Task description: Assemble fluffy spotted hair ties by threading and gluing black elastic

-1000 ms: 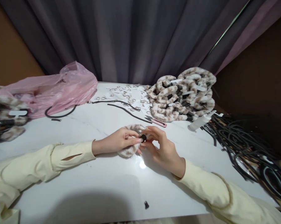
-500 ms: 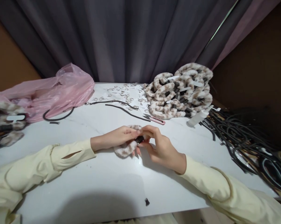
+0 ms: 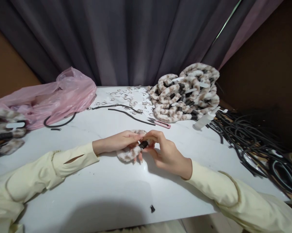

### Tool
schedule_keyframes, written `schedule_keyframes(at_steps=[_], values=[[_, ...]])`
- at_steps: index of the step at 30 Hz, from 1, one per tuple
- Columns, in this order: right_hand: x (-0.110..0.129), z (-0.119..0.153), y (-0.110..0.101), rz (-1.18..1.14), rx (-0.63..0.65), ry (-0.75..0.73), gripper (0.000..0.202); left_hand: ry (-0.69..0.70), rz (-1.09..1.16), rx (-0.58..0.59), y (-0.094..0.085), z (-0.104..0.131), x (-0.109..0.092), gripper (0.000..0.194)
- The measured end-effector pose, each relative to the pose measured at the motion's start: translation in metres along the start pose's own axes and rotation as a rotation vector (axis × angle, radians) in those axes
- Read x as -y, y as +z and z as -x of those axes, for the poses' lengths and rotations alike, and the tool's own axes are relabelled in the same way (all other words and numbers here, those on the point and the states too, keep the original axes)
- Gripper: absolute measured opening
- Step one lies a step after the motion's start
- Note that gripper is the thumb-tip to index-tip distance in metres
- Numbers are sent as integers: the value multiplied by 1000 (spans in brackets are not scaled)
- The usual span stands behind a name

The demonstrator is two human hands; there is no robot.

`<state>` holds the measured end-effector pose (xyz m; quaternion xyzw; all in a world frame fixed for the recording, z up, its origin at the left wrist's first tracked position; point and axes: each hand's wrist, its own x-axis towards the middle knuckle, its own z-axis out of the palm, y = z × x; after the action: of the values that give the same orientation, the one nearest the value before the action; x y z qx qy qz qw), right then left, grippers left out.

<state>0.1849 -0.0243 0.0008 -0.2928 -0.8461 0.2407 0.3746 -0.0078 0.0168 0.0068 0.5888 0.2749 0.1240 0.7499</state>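
Note:
Between my hands, just above the table, is a fluffy white-and-brown ring point(image 3: 128, 154) with a black wrapped section point(image 3: 143, 145) on its right side. My left hand point(image 3: 126, 141) is closed round the ring from the left, thumb on top and some fingertips showing beneath. With thumb and fingers, my right hand point(image 3: 164, 150) pinches the ring beside the black section. What lies right at the right fingertips is partly hidden. Beyond the hands, thread snips point(image 3: 159, 123) with pink handles lie beside a thin black cord point(image 3: 131, 116).
A pile of similar fluffy rings point(image 3: 184, 94) stands at the back right, near a white squeeze bottle point(image 3: 205, 119) and a tangle of black cords point(image 3: 247, 139). Small metal rings point(image 3: 128, 97) are scattered at the back. A pink plastic bag point(image 3: 63, 94) lies left. One black scrap point(image 3: 152, 208) sits near the front edge.
The fluffy ring and both hands appear slightly further left, along with a small shift of the whole view. Both hands keep their hold.

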Motion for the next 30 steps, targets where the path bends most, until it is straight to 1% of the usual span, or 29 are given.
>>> schedule_keyframes(at_steps=[4,6,9,11,13,15,16,18,19,22,24,27,30], values=[[-1,0,0,42,-14,2,37,41,-41,-5,2,0,0,42],[-2,0,1,49,1,0,38,54,-90,-63,6,0,0,38],[-4,0,2,44,43,-21,46,33,-181,-173,11,-2,0,34],[-5,0,2,36,48,-40,49,21,-189,-204,12,-3,0,33],[-5,-1,1,30,23,-55,47,16,-141,-220,12,-3,0,34],[-4,-2,-2,65,-29,-68,39,11,-66,-239,10,-3,0,34],[-4,-3,-4,92,-53,-64,31,7,-30,-243,10,-2,0,34],[-2,-5,-7,147,-80,-18,10,1,31,-253,9,-2,-2,33],[0,-6,-8,161,-80,25,4,-1,52,-259,10,-1,-2,33],[2,-9,-9,154,-15,168,20,2,92,-271,11,-1,-3,32],[3,-9,-7,143,53,220,23,14,106,-275,12,-2,-3,30],[3,-9,-5,132,130,226,20,39,98,-279,13,-2,-2,27],[4,-8,-5,120,168,220,20,53,60,-270,14,-2,-3,26]])
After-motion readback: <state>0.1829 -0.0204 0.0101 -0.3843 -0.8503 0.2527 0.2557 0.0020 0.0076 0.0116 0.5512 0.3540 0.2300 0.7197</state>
